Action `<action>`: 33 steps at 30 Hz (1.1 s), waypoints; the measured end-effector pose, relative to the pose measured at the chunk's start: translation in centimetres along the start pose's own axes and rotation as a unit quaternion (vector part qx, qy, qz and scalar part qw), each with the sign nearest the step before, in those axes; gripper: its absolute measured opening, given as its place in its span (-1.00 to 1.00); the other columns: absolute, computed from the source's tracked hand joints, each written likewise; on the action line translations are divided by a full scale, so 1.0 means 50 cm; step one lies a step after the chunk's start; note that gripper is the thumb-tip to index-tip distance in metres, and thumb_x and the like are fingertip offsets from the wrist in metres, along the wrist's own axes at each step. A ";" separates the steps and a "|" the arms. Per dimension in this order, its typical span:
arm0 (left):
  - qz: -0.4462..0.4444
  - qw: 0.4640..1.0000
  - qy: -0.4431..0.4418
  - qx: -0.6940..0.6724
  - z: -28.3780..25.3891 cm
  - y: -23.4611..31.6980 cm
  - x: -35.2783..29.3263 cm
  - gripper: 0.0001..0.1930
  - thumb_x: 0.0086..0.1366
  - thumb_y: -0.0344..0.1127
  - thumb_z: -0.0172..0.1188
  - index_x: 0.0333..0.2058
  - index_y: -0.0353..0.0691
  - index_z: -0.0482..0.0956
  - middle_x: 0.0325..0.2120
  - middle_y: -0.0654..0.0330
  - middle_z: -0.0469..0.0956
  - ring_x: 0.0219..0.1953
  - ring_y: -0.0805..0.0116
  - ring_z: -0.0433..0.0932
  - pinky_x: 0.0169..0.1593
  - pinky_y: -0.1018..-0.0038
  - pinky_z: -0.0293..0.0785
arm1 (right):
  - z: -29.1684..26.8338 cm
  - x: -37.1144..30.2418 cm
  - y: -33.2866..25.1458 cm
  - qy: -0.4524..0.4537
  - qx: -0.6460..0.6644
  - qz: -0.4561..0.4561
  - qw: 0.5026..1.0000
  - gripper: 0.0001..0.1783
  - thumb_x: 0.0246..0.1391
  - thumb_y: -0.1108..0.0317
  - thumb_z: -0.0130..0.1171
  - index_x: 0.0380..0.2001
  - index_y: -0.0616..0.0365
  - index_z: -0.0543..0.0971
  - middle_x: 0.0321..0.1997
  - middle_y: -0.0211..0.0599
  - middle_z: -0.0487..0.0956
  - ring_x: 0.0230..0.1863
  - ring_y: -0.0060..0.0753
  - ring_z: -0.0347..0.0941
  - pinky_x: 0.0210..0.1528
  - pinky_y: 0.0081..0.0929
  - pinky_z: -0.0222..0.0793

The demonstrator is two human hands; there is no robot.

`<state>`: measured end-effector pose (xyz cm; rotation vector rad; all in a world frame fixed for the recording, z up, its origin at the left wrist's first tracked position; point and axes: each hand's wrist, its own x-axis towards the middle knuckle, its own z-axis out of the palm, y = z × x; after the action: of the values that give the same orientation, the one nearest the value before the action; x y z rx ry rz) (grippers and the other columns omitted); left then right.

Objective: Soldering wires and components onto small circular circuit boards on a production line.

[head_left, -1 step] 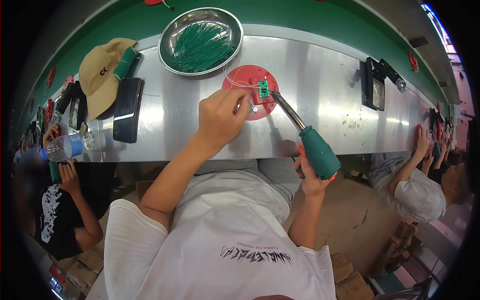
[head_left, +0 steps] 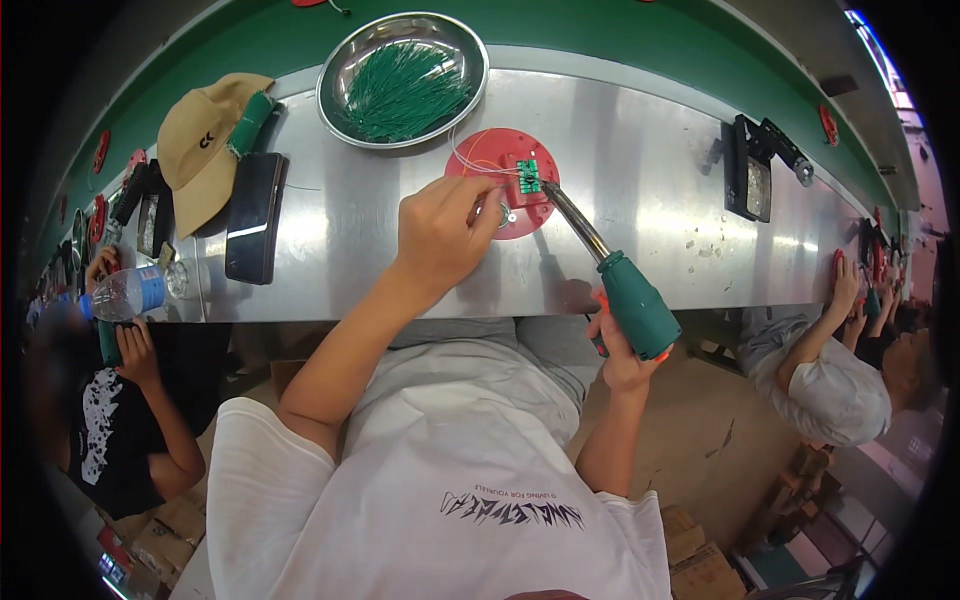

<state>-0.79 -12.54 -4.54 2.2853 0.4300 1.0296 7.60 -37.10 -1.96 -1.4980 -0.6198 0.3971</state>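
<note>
My right hand is wrapped round the green handle of a soldering iron. Its metal tip reaches the right edge of a small green circuit board; whether it touches is hard to tell. The board sits on a red block on a round red plate. My left hand is closed in a pinch just left of the board, and what its fingertips hold is hidden. Thin white wires and an orange one run over the plate to the board. A small round metal piece shows beside my left fingertips.
Beyond the plate stands a steel bowl of green wires. To the left lie a phone, a tan cap and a plastic bottle. A black stand is at the right. Other people work on both sides.
</note>
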 end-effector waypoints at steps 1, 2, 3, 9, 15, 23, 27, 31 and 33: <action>-0.005 1.000 -0.001 0.000 0.001 -0.001 -0.003 -0.94 0.15 -0.45 0.31 -0.40 -0.28 0.61 -0.59 0.15 0.57 -0.63 0.26 0.54 -0.56 0.39 0.43 | 0.001 -0.001 0.001 -0.011 -0.009 -0.007 1.000 -0.66 0.09 0.53 0.19 -0.03 0.41 0.58 -0.20 -0.08 0.66 -0.56 -0.49 0.50 -0.52 -0.56 0.37; -0.008 1.000 0.000 -0.004 0.004 -0.003 -0.003 -0.94 0.15 -0.44 0.31 -0.40 -0.27 0.61 -0.61 0.15 0.57 -0.64 0.26 0.54 -0.57 0.39 0.43 | 0.001 0.000 0.004 -0.012 -0.010 -0.005 1.000 -0.66 0.09 0.53 0.19 -0.03 0.41 0.58 -0.20 -0.08 0.66 -0.56 -0.49 0.50 -0.52 -0.56 0.37; -0.010 1.000 0.000 -0.008 0.005 -0.003 -0.004 -0.94 0.15 -0.43 0.31 -0.41 -0.26 0.62 -0.62 0.15 0.57 -0.64 0.26 0.54 -0.57 0.38 0.43 | 0.000 0.000 0.007 -0.016 -0.009 -0.005 1.000 -0.66 0.09 0.54 0.19 -0.03 0.41 0.58 -0.20 -0.09 0.66 -0.56 -0.49 0.50 -0.52 -0.56 0.37; -0.031 0.999 -0.012 -0.001 0.005 -0.005 -0.011 -0.93 0.15 -0.41 0.31 -0.43 -0.24 0.61 -0.65 0.15 0.56 -0.65 0.25 0.54 -0.57 0.37 0.43 | 0.000 0.002 0.018 -0.029 -0.032 -0.003 0.999 -0.66 0.09 0.53 0.20 -0.04 0.41 0.58 -0.20 -0.10 0.66 -0.55 -0.47 0.51 -0.54 -0.55 0.37; -0.029 0.999 -0.015 0.005 0.006 -0.006 -0.005 -0.94 0.16 -0.41 0.30 -0.44 -0.23 0.60 -0.66 0.17 0.56 -0.66 0.26 0.54 -0.57 0.38 0.43 | 0.002 0.006 0.027 -0.038 -0.013 0.011 0.999 -0.67 0.11 0.49 0.21 -0.05 0.41 0.57 -0.21 -0.09 0.64 -0.55 -0.43 0.51 -0.51 -0.50 0.39; -0.031 0.999 -0.010 -0.009 0.007 -0.012 -0.009 -0.94 0.16 -0.41 0.30 -0.43 -0.23 0.60 -0.64 0.20 0.58 -0.66 0.31 0.54 -0.57 0.42 0.43 | -0.008 0.012 0.019 -0.050 0.011 0.068 0.996 -0.60 0.13 0.43 0.13 0.02 0.43 0.51 -0.20 0.00 0.60 -0.57 -0.36 0.49 -0.47 -0.43 0.42; -0.025 1.000 -0.006 -0.015 0.009 -0.012 -0.010 -0.94 0.16 -0.41 0.30 -0.44 -0.22 0.60 -0.64 0.21 0.59 -0.66 0.32 0.54 -0.58 0.43 0.42 | -0.002 0.007 0.020 0.007 0.017 0.015 1.000 -0.53 0.14 0.37 0.11 0.06 0.46 0.48 -0.18 0.04 0.60 -0.58 -0.35 0.50 -0.49 -0.43 0.41; -0.039 0.999 -0.009 -0.022 0.008 -0.009 -0.009 -0.94 0.16 -0.41 0.30 -0.44 -0.22 0.60 -0.64 0.21 0.58 -0.67 0.34 0.53 -0.58 0.44 0.41 | -0.010 0.007 0.024 0.003 0.017 -0.010 1.000 -0.51 0.14 0.33 0.11 0.07 0.48 0.47 -0.19 0.07 0.60 -0.60 -0.34 0.50 -0.52 -0.47 0.39; -0.045 0.999 -0.017 -0.015 0.006 -0.010 -0.011 -0.94 0.15 -0.40 0.31 -0.44 -0.21 0.61 -0.65 0.22 0.57 -0.68 0.34 0.52 -0.59 0.44 0.39 | -0.005 0.008 0.021 0.006 0.015 -0.009 1.000 -0.51 0.14 0.33 0.12 0.06 0.48 0.47 -0.18 0.07 0.60 -0.61 -0.35 0.50 -0.52 -0.48 0.40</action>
<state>-0.94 -12.53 -5.31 2.2318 0.4951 0.9449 8.22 -37.00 -2.95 -1.4638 -0.6157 0.3814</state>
